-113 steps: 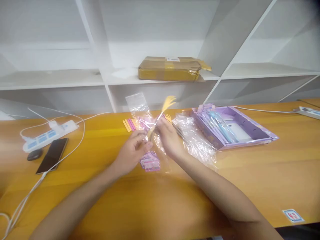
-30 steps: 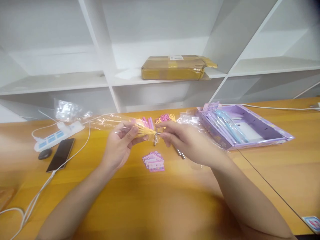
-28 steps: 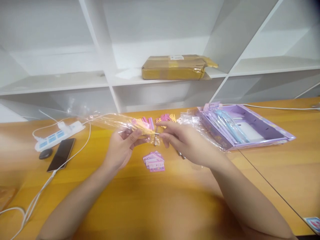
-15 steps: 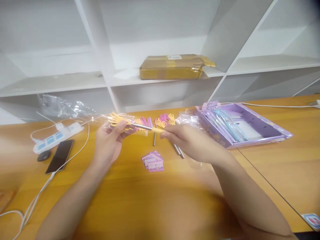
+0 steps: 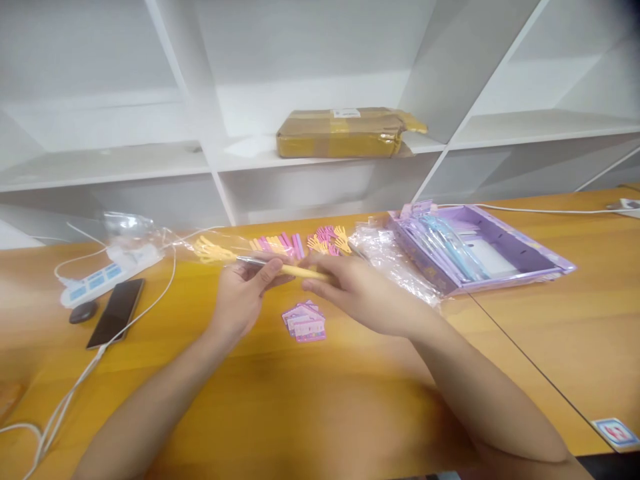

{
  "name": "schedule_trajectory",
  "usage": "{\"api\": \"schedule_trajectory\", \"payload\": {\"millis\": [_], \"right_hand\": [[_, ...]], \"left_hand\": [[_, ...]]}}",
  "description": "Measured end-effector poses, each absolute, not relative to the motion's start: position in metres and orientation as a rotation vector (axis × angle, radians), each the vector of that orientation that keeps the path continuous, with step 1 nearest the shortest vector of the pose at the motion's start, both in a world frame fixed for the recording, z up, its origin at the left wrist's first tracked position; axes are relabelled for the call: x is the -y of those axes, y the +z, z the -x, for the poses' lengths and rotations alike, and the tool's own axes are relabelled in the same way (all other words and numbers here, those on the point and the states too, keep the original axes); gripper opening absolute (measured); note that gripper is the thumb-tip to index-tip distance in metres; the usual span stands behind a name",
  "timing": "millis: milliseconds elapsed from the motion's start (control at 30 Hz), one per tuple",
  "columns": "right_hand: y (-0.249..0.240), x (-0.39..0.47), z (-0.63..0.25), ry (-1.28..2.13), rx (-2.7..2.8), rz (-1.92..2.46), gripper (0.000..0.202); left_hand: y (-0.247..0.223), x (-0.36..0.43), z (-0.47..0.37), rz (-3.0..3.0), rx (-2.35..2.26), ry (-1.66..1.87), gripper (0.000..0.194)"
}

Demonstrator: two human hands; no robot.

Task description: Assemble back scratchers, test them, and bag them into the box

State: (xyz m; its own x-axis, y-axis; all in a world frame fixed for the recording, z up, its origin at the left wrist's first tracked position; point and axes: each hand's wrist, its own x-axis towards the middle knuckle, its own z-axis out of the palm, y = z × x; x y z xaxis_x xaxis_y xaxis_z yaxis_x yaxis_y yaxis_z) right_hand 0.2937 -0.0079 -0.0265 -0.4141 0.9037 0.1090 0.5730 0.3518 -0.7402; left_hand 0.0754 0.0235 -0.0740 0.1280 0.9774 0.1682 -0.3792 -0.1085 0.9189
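A back scratcher (image 5: pixel 303 272) with a yellow hand-shaped head, metal rod and yellow handle lies across both my hands, its head pointing left. My left hand (image 5: pixel 239 297) is closed around it where the rod meets the handle, thumb on top. My right hand (image 5: pixel 367 290) grips the handle's far end, the fingers partly hidden behind it. A clear plastic bag (image 5: pixel 133 230) stretches beside the yellow head; whether the head is inside it I cannot tell. Behind my hands lie yellow and pink hand-shaped heads (image 5: pixel 327 239) and several coloured handle tubes (image 5: pixel 285 243).
Small printed cards (image 5: pixel 305 321) lie in front of my hands. To the right are crumpled clear wrappers (image 5: pixel 395 257) and a purple box (image 5: pixel 525 250) holding packaged items. A power strip (image 5: pixel 113 270), phone (image 5: pixel 116 313), mouse (image 5: pixel 83 312) and white cables are left. A taped carton (image 5: pixel 340 137) sits on the shelf.
My left hand has slid rightward from near the yellow head to the handle end of the rod. My hands are now closer together, and the clear bag has shifted right.
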Motion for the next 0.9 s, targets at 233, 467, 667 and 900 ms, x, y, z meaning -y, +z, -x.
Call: {"api": "schedule_trajectory", "payload": {"millis": [233,467,667,900], "right_hand": [[-0.009,0.004,-0.318,0.911,2.118,1.266,0.032],[-0.018,0.001,-0.304,0.87,1.973,1.216,0.032],[-0.035,-0.011,-0.289,0.958,1.785,1.145,0.033],[-0.059,-0.023,-0.283,0.84,1.8,1.024,0.036]], "left_hand": [[-0.057,-0.033,-0.06,-1.079,-0.76,1.472,0.02],[-0.068,-0.023,-0.073,-1.023,-0.717,1.342,0.018],[-0.071,-0.021,-0.076,-1.003,-0.715,1.313,0.023],[-0.074,-0.02,-0.079,-1.03,-0.754,1.196,0.028]]}}
